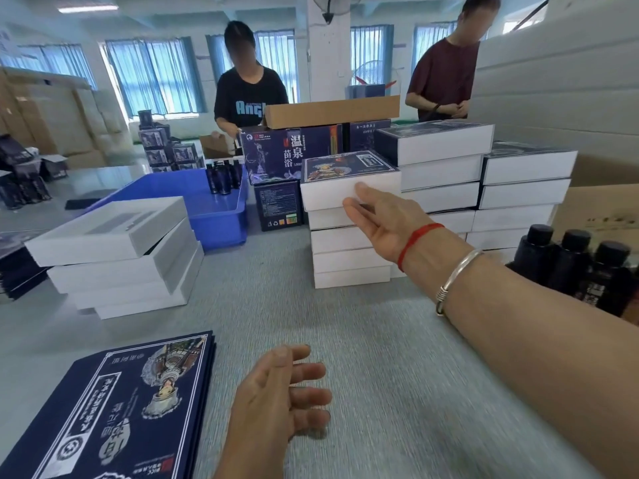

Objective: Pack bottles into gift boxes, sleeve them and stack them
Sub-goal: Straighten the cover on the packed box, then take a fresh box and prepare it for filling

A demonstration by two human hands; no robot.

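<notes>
A sleeved gift box (349,179) with a dark blue printed top lies on a stack of white-sided boxes (349,257) in the middle of the table. My right hand (383,223) reaches out to it, fingers straight, fingertips touching its white front side. My left hand (280,395) hovers low over the grey table (345,340), fingers relaxed and holding nothing. A pile of flat dark blue sleeves (121,409) lies at the near left. Dark bottles with black caps (570,264) stand at the right.
Unsleeved white boxes (117,250) are stacked at the left. A blue tray (207,205) holds several bottles. More sleeved stacks (484,188) stand at the right, dark cartons (290,153) behind. Two people work at the far side.
</notes>
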